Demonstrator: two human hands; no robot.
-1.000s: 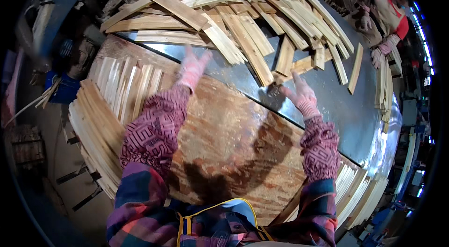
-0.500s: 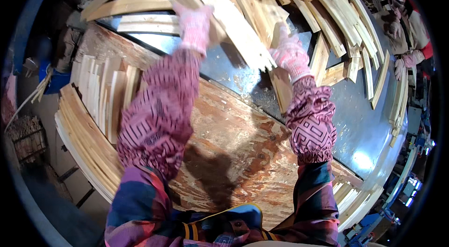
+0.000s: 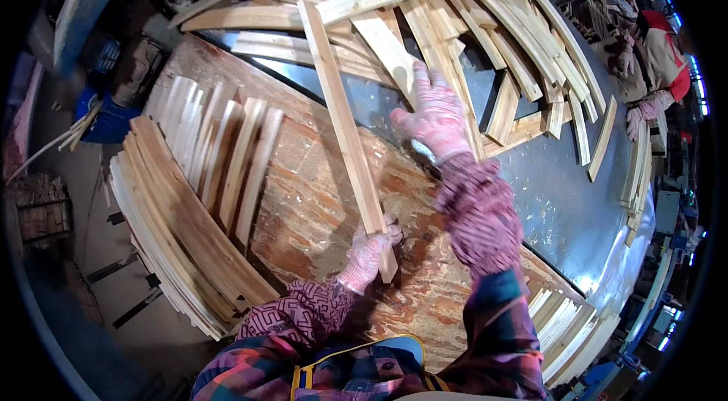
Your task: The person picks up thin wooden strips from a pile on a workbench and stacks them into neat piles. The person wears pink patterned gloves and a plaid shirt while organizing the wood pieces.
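In a pink-and-white knit glove, my left hand [image 3: 368,253] grips a long narrow wooden strip [image 3: 345,128] near its lower end. The strip slants up and away over the plywood board [image 3: 303,188], its far end by the pile of loose wood. My right hand [image 3: 436,109], gloved alike, reaches forward with fingers apart over the near side of that pile. Just beyond its fingertips lies a wide pale board [image 3: 387,48]. Another long board [image 3: 440,59] runs beside the hand on the metal tabletop [image 3: 557,196]. Patterned sleeves cover both forearms.
Upright strips [image 3: 227,150] stand in a row at the left, beside a stack of curved boards [image 3: 189,211]. More strips [image 3: 565,333] are stacked at the lower right. Curved slats [image 3: 523,29] cover the far side of the table. A co-worker [image 3: 652,67] is at the far right.
My left hand has drawn back toward me with a wooden strip. My right hand has shifted slightly left and its fingers now spread over the pile.
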